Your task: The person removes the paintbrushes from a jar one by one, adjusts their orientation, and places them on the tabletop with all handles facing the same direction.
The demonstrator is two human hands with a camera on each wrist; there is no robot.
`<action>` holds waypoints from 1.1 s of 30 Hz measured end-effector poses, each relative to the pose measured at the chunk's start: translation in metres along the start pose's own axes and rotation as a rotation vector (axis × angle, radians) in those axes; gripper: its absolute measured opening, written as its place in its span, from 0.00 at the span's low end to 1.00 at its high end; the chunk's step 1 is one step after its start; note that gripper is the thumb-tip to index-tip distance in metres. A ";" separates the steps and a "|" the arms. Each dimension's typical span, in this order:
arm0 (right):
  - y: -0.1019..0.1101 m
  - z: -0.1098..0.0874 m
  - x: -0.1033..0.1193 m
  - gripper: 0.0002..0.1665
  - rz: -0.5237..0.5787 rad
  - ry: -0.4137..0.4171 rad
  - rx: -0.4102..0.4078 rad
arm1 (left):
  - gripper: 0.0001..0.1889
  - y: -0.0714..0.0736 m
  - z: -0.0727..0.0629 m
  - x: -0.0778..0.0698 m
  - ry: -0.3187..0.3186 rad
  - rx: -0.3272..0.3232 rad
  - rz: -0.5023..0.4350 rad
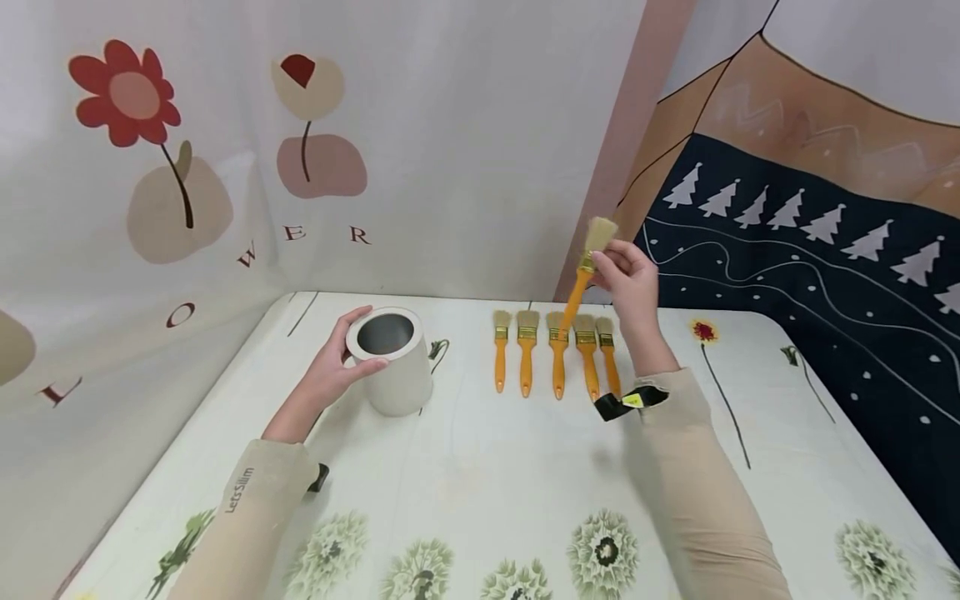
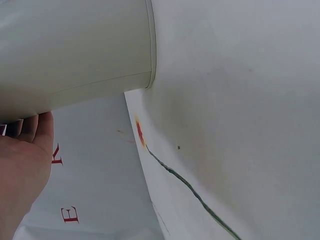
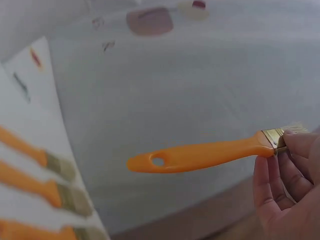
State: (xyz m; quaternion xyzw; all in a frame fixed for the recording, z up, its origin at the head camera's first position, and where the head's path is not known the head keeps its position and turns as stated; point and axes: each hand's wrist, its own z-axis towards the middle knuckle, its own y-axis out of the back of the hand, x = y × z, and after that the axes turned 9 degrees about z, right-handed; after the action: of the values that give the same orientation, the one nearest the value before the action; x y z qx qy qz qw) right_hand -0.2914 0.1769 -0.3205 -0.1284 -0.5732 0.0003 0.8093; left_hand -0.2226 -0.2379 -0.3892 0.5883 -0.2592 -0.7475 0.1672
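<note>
My left hand (image 1: 330, 367) grips a white cylindrical container (image 1: 401, 379) from its left side, thumb near the rim. Its open top shows a dark grey inside. In the left wrist view the container's smooth wall (image 2: 75, 45) fills the upper left; whether its base touches the table I cannot tell. Above the table's back edge, my right hand (image 1: 633, 287) pinches a paintbrush (image 1: 576, 298) at its metal band, bristles up and orange handle slanting down. The right wrist view shows the whole handle (image 3: 200, 156) with its hanging hole. Below it, several similar paintbrushes (image 1: 527, 358) lie in a row.
A white cloth with printed flowers covers the table (image 1: 480, 467). Behind it hangs a pale curtain (image 1: 465, 167) with flower prints and letters. On the right is a dark cloth (image 1: 787, 250) printed with white trees.
</note>
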 end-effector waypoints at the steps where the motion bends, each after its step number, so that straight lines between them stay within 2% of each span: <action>1: 0.007 0.001 -0.003 0.14 -0.017 -0.020 -0.011 | 0.45 0.000 0.000 0.000 -0.001 -0.003 -0.001; 10: 0.056 0.008 -0.033 0.23 -0.230 -0.218 -0.131 | 0.45 -0.002 0.002 -0.002 -0.015 -0.001 -0.008; 16: 0.084 0.013 -0.060 0.26 -0.369 -0.339 -0.148 | 0.45 -0.002 0.003 -0.001 -0.009 0.001 -0.009; 25: 0.111 0.009 -0.097 0.26 -0.572 -0.454 -0.067 | 0.45 -0.003 0.002 -0.002 0.004 0.004 -0.006; 33: 0.107 0.009 -0.105 0.22 -0.756 -0.445 -0.013 | 0.45 -0.001 0.000 -0.002 -0.009 -0.008 -0.008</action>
State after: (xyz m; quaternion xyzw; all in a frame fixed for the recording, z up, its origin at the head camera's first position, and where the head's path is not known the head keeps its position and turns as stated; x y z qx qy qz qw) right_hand -0.3205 0.2667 -0.4376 0.0884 -0.7402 -0.2718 0.6086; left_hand -0.2218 -0.2359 -0.3887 0.5854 -0.2545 -0.7517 0.1657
